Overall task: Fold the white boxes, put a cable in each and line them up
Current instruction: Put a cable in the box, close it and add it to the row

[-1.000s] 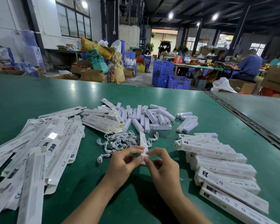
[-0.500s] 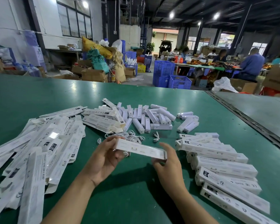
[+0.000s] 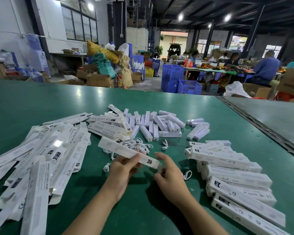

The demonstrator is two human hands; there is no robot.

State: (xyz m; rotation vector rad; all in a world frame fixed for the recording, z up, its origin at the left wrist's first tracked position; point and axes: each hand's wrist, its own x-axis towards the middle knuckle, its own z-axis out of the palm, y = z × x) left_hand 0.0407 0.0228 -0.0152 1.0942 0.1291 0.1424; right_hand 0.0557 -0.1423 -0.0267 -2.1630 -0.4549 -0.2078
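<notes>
My left hand (image 3: 124, 168) grips a long white box (image 3: 119, 149) near its near end; the box slants up to the left above the green table (image 3: 41, 106). My right hand (image 3: 170, 173) is at the box's near tip, fingers curled beside its end flap, and whether they pinch it is unclear. A heap of coiled white cables (image 3: 136, 145) lies just behind the box. Flat unfolded boxes (image 3: 41, 158) are piled at the left. Folded boxes (image 3: 231, 177) are lined up at the right.
Small white boxes (image 3: 159, 124) lie scattered further back on the table. Loose cables (image 3: 187, 174) lie near my right hand. A dark seam (image 3: 261, 128) separates a second table at the right. Crates, cartons and seated workers fill the background.
The box has swung from lying crosswise between both hands to slanting up to the left. My left hand now holds it from below, and my right hand has shifted to its near end.
</notes>
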